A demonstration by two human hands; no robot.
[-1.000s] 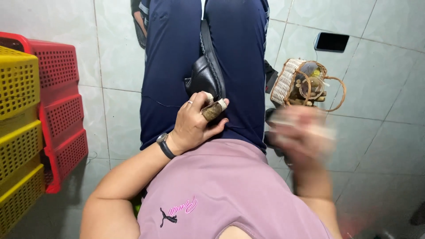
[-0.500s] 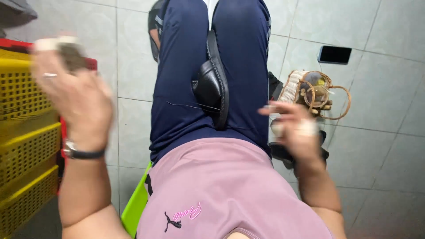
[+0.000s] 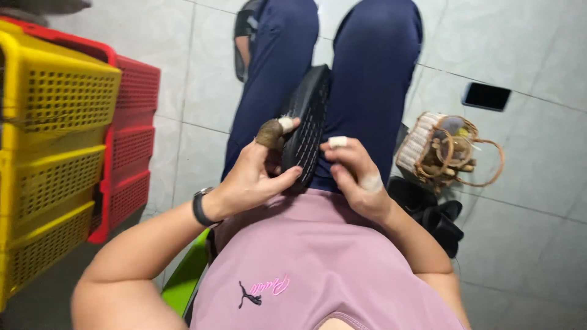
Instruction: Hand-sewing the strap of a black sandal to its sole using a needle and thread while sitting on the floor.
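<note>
Fingers first: I see my left hand (image 3: 254,177) curled round a small brown, rough-skinned lump (image 3: 269,133), which sits between the bandaged thumb tip and the forefinger, its pale end just touching the bandage. The remaining fingers of that hand reach rightward and press against the near edge of the black sandal (image 3: 309,125). My right hand (image 3: 354,174) lies just to the right of the sandal, fingers bent and drawn together, a white bandage on one fingertip; I cannot tell whether it pinches anything, since the fingers hide what lies beneath them, though they seem to rest at the sandal's near right edge.

Between the two hands stands the sandal, its ribbed sole turned toward me, wedged between my knees in the dark blue trousers (image 3: 373,73). Its long axis runs from near to far, leaning slightly right at the far end. The brown lump is touching or just beside the sandal's left edge, roughly halfway along, so the left hand is plainly the nearer to it.

Further out, to the right on the tiled floor (image 3: 526,244), a small woven basket (image 3: 428,143) holds similar brownish pieces, with a dark phone (image 3: 486,96) lying beyond it. On the far left are stacked yellow crates (image 3: 52,140) and red crates (image 3: 131,134), well apart from both hands.
</note>
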